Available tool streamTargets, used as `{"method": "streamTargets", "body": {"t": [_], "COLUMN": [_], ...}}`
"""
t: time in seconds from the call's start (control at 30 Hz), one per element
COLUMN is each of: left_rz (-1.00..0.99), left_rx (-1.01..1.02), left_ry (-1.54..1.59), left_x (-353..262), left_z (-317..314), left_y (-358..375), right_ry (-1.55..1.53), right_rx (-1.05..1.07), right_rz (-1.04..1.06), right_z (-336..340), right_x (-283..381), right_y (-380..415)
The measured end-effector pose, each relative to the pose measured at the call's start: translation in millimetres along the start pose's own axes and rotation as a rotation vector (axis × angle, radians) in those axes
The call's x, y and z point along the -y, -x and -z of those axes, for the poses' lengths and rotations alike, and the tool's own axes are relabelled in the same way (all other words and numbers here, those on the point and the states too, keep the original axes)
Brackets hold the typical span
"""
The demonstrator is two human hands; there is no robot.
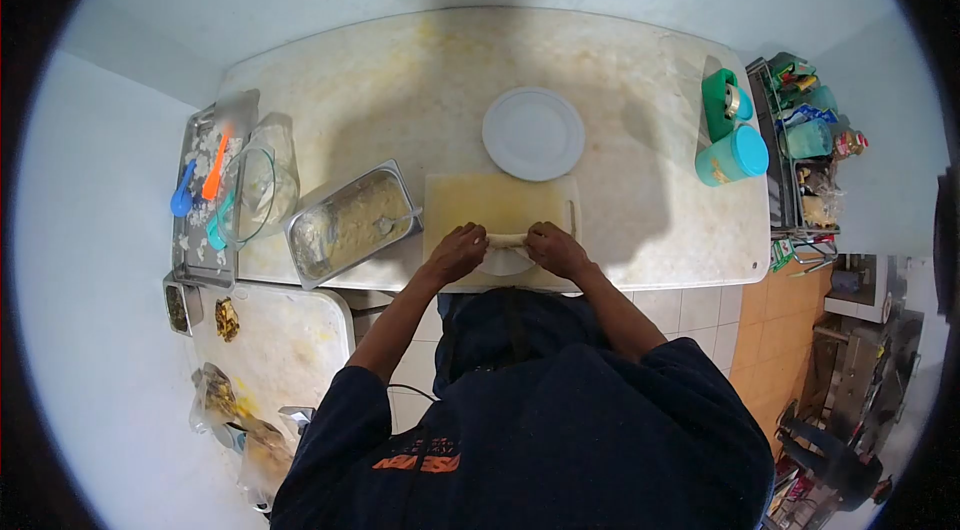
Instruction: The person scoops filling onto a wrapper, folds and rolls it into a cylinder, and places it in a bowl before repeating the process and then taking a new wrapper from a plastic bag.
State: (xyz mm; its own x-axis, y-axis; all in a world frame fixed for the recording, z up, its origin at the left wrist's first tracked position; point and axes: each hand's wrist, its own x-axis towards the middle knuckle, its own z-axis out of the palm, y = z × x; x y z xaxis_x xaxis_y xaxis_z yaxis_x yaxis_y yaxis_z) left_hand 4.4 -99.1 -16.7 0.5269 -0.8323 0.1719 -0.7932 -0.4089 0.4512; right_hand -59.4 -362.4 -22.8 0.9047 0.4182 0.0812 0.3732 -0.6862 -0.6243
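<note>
My left hand [459, 252] and my right hand [557, 250] pinch the two ends of a pale, rolled piece that looks like a rolled tortilla [508, 241]. Under the roll lies a whitish round [505, 264], partly hidden, on a yellowish cutting board [450, 196]. Just beyond the board sits a white plate [533, 134] with nothing on it. To the left of the board, a metal pan [352, 222] holds a creamy pale filling, with a spoon [398, 221] resting in it at the right side.
At far left, a metal tray [186, 255] carries white crumbs, an orange spatula [216, 166] and a blue spoon [182, 192]; a glass bowl [247, 196] overlaps it. A turquoise container [733, 158] stands right, near a rack [768, 145]. Another person [832, 458] is at lower right.
</note>
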Motion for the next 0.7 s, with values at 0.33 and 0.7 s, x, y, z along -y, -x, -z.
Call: {"method": "streamTargets", "body": {"t": [0.33,0.7], "left_rz": [0.279,0.297], "left_rx": [0.197,0.23], "left_ry": [0.114,0.129], "left_x": [7.8,7.8], "left_z": [1.3,5.4], "left_y": [-14.3,-23.5], "right_ry": [-0.081,-0.114], "right_rx": [0.156,0.215], "right_rz": [-0.21,-0.311], "right_z": [4.6,16.5], "right_x": [-6.1,4.2], "right_y": [-17.7,-28.1]}}
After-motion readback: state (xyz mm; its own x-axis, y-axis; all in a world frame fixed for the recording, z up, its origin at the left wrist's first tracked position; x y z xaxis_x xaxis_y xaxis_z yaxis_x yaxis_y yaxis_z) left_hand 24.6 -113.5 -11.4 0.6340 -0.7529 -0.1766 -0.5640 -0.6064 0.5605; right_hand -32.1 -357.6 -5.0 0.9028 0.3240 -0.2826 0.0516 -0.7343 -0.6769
